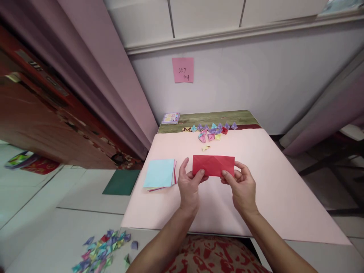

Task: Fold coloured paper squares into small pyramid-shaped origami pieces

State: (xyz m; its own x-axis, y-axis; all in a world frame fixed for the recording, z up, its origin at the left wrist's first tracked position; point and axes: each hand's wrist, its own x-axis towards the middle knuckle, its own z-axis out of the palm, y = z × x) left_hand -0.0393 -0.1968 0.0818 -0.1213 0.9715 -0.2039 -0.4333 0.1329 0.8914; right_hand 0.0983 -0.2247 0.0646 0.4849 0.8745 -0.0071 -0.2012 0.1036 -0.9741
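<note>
A sheet of red paper [214,163], folded into a long rectangle with faint creases, is held up above the table. My left hand [191,184] pinches its lower left part, thumb in front and fingers behind. At the lower right, my right hand [241,184] grips it the same way. To the left lies a stack of coloured paper squares [159,173], pale blue on top. Beyond the red paper sit several small folded paper pieces [212,131] in purple, pink, blue, yellow and red, with a cream folded piece [206,148] a little nearer.
The table [273,182] has a pale pink cover. A small pile of printed cards [171,118] lies at its far left corner. Many folded paper pieces [102,248] are heaped on the floor at lower left, near a green mat [121,182]. A pink note [182,70] is on the wall.
</note>
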